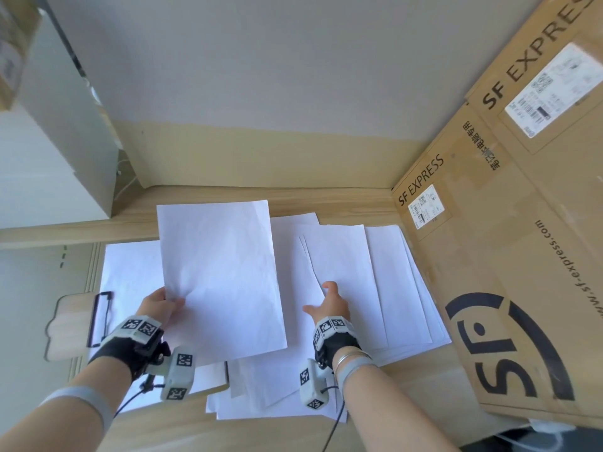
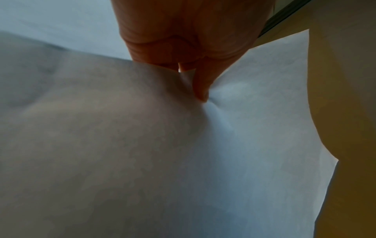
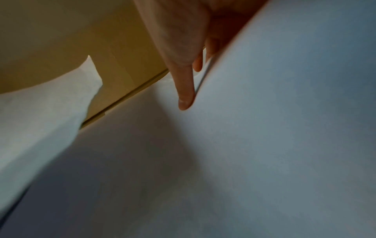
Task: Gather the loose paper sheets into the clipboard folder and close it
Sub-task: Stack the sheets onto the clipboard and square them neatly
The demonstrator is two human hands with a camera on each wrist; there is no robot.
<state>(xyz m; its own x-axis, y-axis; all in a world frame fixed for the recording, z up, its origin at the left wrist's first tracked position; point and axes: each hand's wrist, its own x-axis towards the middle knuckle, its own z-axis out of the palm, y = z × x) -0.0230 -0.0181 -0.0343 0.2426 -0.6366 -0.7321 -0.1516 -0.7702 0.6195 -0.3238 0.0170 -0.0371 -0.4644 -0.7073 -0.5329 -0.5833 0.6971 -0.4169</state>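
A person's left hand (image 1: 162, 305) pinches a white sheet (image 1: 218, 275) by its near left edge, lifting it clear above the clipboard (image 1: 70, 324), thumb on top. The right hand (image 1: 329, 306), on the far side of the sheet from the clipboard, rests on loose sheets (image 1: 391, 282) with its fingers under one sheet's edge. Those sheets lie between the clipboard and a cardboard box (image 1: 509, 243).

A storage or mailroom corner: stacked SF Express shipping cartons (image 1: 509, 256) beside a wooden desk (image 1: 359, 199).
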